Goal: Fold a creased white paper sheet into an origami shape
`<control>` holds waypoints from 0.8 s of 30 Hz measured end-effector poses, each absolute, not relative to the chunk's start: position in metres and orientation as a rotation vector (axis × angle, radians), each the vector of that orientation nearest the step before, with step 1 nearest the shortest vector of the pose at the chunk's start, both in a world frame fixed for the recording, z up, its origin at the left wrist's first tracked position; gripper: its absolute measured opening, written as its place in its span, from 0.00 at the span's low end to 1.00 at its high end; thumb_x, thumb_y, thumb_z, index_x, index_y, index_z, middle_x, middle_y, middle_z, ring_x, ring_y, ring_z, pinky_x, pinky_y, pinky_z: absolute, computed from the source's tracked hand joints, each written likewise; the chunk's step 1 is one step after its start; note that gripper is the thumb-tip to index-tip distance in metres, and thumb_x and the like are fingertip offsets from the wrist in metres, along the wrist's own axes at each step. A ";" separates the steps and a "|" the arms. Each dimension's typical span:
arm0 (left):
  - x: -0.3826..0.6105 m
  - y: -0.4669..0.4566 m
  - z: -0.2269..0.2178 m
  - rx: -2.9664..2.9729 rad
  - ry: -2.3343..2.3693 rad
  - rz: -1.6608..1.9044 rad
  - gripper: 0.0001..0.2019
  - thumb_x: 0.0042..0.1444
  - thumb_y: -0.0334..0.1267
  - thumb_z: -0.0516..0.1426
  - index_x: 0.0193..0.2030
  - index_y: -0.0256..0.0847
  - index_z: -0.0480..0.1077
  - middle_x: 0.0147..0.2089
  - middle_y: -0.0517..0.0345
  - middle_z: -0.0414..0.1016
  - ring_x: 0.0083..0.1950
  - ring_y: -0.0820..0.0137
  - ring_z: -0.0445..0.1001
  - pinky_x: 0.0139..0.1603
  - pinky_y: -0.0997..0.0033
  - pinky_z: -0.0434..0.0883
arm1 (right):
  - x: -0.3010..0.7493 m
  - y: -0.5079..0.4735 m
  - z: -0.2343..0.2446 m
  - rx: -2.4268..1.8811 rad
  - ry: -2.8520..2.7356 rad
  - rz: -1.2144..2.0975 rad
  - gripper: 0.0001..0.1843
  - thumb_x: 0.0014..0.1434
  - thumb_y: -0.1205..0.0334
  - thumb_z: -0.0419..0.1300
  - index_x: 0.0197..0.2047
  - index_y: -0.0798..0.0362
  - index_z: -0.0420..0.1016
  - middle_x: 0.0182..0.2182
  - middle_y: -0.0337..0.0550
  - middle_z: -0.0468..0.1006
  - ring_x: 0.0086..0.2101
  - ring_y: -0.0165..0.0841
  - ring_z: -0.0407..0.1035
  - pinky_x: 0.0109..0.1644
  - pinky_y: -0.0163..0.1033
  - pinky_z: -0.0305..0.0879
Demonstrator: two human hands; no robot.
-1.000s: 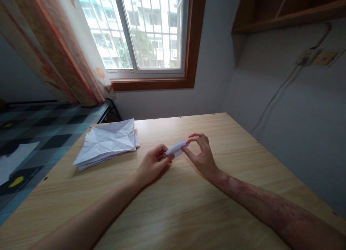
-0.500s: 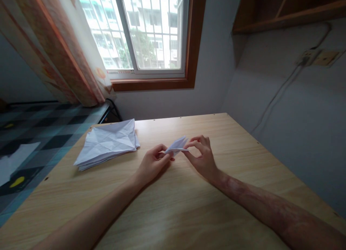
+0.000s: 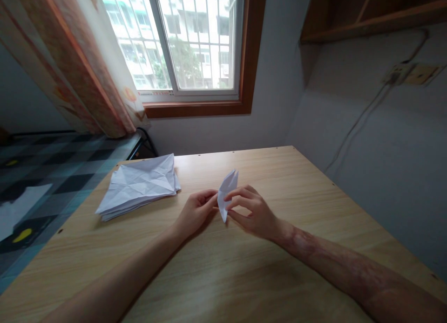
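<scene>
A small folded white paper [image 3: 226, 191] stands nearly upright above the wooden table [image 3: 244, 267], its point down near the tabletop. My right hand [image 3: 252, 212] pinches its right side with thumb and fingers. On the other side, my left hand [image 3: 196, 212] has its fingers curled and its fingertips at the paper's lower left edge. Both forearms rest low over the table.
A stack of creased white paper sheets [image 3: 139, 185] lies at the table's back left. Left of the table is a bed with a checked cover [image 3: 38, 174]. A window [image 3: 185, 38] and curtain [image 3: 70, 62] are behind; a wall [image 3: 384, 150] runs along the right.
The folded paper has turned from lying flat between my hands to standing upright. My right hand moved left and toward me with it; my left hand has hardly moved.
</scene>
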State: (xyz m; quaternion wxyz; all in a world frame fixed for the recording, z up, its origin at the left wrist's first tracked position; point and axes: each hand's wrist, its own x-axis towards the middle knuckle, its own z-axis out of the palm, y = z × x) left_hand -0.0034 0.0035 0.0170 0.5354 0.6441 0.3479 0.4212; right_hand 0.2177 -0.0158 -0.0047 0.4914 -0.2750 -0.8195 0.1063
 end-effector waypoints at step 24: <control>-0.006 0.001 0.005 1.427 0.785 0.891 0.21 0.62 0.55 0.71 0.46 0.36 0.83 0.39 0.53 0.85 0.36 0.69 0.77 0.38 0.72 0.70 | 0.220 -0.008 -0.011 -0.783 -1.781 0.185 0.34 0.65 0.58 0.73 0.70 0.43 0.67 0.64 0.53 0.74 0.64 0.50 0.69 0.68 0.62 0.71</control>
